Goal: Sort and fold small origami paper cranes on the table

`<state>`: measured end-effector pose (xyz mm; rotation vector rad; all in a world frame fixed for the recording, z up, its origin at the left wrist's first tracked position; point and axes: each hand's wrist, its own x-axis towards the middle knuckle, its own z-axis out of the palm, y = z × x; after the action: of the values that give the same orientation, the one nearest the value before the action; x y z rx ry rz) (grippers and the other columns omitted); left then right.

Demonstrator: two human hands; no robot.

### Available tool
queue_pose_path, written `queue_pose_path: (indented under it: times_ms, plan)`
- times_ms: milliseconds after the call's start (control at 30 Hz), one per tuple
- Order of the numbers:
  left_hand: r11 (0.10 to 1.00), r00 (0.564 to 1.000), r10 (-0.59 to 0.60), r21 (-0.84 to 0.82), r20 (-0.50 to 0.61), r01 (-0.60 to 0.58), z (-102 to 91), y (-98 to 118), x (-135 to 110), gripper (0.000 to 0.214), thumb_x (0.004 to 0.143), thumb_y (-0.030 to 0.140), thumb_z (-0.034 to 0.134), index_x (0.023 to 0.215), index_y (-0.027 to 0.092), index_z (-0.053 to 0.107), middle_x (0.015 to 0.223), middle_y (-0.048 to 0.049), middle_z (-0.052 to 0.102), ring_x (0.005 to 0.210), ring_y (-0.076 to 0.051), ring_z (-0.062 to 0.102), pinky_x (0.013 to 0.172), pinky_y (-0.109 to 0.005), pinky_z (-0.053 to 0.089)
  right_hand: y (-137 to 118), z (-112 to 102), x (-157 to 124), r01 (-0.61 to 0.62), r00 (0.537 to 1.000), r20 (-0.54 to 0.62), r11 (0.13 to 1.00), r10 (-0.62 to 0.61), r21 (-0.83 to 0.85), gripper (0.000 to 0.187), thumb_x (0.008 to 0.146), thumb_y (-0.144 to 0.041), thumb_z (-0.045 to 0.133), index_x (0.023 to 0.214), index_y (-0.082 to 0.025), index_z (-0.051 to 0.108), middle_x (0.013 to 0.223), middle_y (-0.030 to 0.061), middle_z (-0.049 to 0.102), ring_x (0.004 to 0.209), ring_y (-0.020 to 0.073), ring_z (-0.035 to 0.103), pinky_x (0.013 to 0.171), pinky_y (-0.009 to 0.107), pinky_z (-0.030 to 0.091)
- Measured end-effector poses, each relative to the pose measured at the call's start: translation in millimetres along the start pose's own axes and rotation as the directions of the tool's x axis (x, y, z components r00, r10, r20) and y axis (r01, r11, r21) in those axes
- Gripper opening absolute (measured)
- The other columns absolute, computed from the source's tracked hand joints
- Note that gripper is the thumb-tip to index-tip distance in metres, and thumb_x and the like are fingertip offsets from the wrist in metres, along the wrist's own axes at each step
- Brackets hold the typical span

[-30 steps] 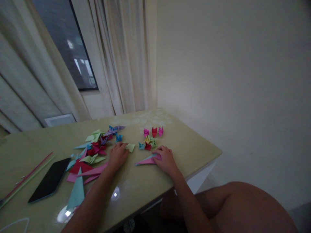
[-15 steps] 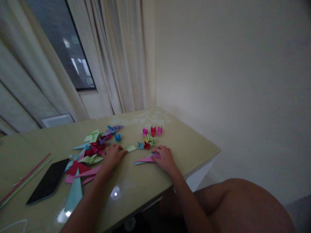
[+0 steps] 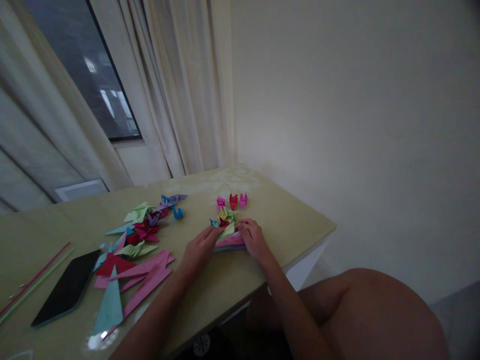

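My left hand [image 3: 199,248] has its fingertips closed on the left end of a light green folded paper piece [image 3: 227,230]. From the other side my right hand [image 3: 253,239] grips the right end, its thumb and fingers bent together. Just below the green piece, pink folded paper [image 3: 232,240] lies on the table between the hands, with a bluish-purple edge under it. Small folded paper figures stand right behind the fingers: a blue one [image 3: 214,223], a dark red one [image 3: 224,223] and a yellow one [image 3: 223,213]. My hands partly cover the papers' ends.
Farther back stand small pink and red paper figures [image 3: 233,201]. Left of my hands lies a pile of colored folded papers [image 3: 146,232], with long pink strips [image 3: 150,287] in front. A black tablet or phone [image 3: 67,287] and two thin sticks [image 3: 35,277] lie farther left. The table's edge [image 3: 307,257] runs at right.
My left hand has moved right with the light green piece, bringing it over the pink paper at my right hand. Pink strips that my left arm covered now show. The view has shifted slightly.
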<state>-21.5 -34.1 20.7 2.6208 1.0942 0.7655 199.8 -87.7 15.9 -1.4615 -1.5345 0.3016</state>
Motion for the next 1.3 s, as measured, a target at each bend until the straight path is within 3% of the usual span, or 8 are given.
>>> queue_pose_path:
  times_ms: [133,300,400,500,667,867,1067,1300]
  plan:
    - [0.995,0.99,0.089,0.034,0.11,-0.094,10.5,8.8,-1.8,0.057,0.095,0.009,0.046,0.145,0.035,0.059,0.142,-0.0045,0.065,0.13,-0.021,0.064,0.102,-0.033,0.057,0.5,-0.7,-0.7,0.001,1.0,0.016,0.999,-0.002,0.043,0.02,0.096,-0.034,0.071,0.082,-0.021,0.078,0.106,0.0069,0.076,0.104,0.0214,0.067,0.097,0.033,0.05]
    - [0.988,0.988,0.155,0.007,0.001,-0.155,2.7,-5.0,2.7,0.05,0.098,0.039,0.063,0.146,0.028,0.058,0.142,-0.0102,0.064,0.131,-0.027,0.061,0.114,-0.041,0.05,6.9,4.7,-0.4,-0.009,1.0,0.004,1.0,0.009,0.006,0.01,0.09,-0.02,0.074,0.08,-0.02,0.076,0.101,0.0066,0.074,0.1,0.0211,0.067,0.093,0.032,0.05]
    - [0.992,0.981,-0.047,0.104,-0.189,0.068,-15.6,-22.9,13.5,0.042,0.102,0.041,0.054,0.138,0.022,0.063,0.136,-0.0135,0.065,0.127,-0.029,0.061,0.114,-0.044,0.047,9.2,7.1,1.3,-0.033,0.999,0.013,0.999,0.033,-0.043,0.01,0.088,-0.018,0.076,0.078,-0.019,0.074,0.097,0.0065,0.073,0.094,0.0203,0.066,0.088,0.031,0.05]
    - [0.88,0.91,-0.272,0.303,-0.312,0.366,-37.3,-49.5,26.5,0.042,0.102,0.033,0.047,0.137,0.017,0.063,0.136,-0.0178,0.063,0.126,-0.034,0.058,0.109,-0.048,0.048,8.6,7.5,2.7,-0.062,0.998,0.015,0.993,0.064,-0.104,0.002,0.086,-0.017,0.078,0.085,-0.019,0.076,0.097,0.007,0.072,0.095,0.0216,0.065,0.09,0.033,0.05]
    - [0.747,0.887,-0.417,0.482,-0.196,0.458,-59.5,-87.7,35.9,0.036,0.099,0.023,0.044,0.117,0.017,0.074,0.125,-0.0183,0.07,0.115,-0.037,0.064,0.092,-0.044,0.051,7.5,7.8,2.2,-0.077,0.996,-0.048,0.992,0.073,-0.098,0.032,0.082,-0.016,0.079,0.113,-0.021,0.076,0.114,0.009,0.073,0.11,0.0257,0.064,0.102,0.039,0.048]
    - [0.824,0.92,-0.341,0.409,-0.196,0.392,-49.9,-69.9,30.7,0.038,0.104,0.027,0.039,0.116,0.022,0.075,0.122,-0.0133,0.073,0.107,-0.029,0.069,0.091,-0.038,0.052,6.3,8.9,1.5,-0.073,0.994,-0.09,0.997,0.069,-0.035,0.025,0.085,-0.016,0.077,0.109,-0.021,0.076,0.113,0.0091,0.073,0.11,0.0254,0.064,0.103,0.038,0.048]
    - [0.959,0.97,-0.241,0.148,-0.021,0.241,-12.0,-35.3,43.2,0.033,0.1,0.022,0.046,0.112,0.022,0.076,0.115,-0.0108,0.075,0.105,-0.025,0.072,0.096,-0.036,0.054,4.1,7.2,0.6,-0.067,0.998,-0.017,0.993,0.066,-0.102,0.018,0.087,-0.019,0.077,0.105,-0.021,0.078,0.111,0.0085,0.072,0.109,0.0252,0.064,0.101,0.037,0.048]
    - [0.972,0.966,-0.233,-0.054,-0.109,0.228,-21.3,-67.9,29.2,0.037,0.091,0.027,0.052,0.124,0.02,0.068,0.125,-0.0114,0.073,0.102,-0.023,0.074,0.092,-0.04,0.061,6.0,9.1,0.1,-0.052,0.998,-0.032,0.995,0.05,-0.086,0.018,0.086,-0.019,0.079,0.104,-0.021,0.079,0.111,0.0088,0.073,0.109,0.0249,0.065,0.102,0.036,0.048]
